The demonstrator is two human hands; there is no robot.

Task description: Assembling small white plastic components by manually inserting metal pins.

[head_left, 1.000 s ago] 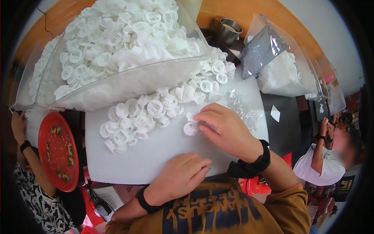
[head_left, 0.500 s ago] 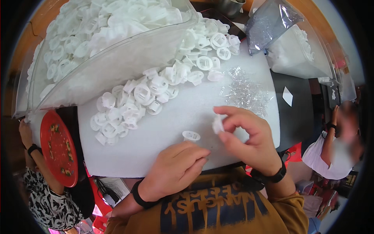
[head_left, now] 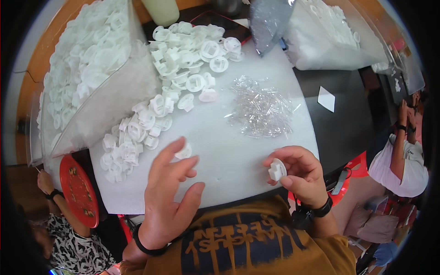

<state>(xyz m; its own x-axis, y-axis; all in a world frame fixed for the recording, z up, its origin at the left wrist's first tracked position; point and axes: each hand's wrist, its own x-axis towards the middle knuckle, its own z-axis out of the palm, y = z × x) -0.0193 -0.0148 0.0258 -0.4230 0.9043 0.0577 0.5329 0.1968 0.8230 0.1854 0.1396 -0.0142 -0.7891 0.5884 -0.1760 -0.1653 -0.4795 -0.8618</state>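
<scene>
Between the thumb and fingers of my right hand point(head_left: 303, 176) is a small white plastic part point(head_left: 277, 169), a round disc with a square block on its face. My left hand point(head_left: 166, 201) hovers over the white foam sheet point(head_left: 229, 165), open with its fingers spread. Just beyond those fingers lies a single white disc part point(head_left: 184, 151), partly hidden by them. A long heap of similar white parts point(head_left: 137, 128) stretches across the sheet's left and far side. To its right sits a pile of small clear plastic pins point(head_left: 263, 110).
A large clear bag point(head_left: 103, 103) full of white parts stands at the far left, another bag point(head_left: 316, 52) at the far right. A grey plastic bag point(head_left: 270, 25) is beside it. One red round tray point(head_left: 79, 190) stands at left. Two other people sit at either side.
My left hand has opened, turned and moved left. My right hand has lowered slightly to the right, still holding the white part. The whole view has shifted.
</scene>
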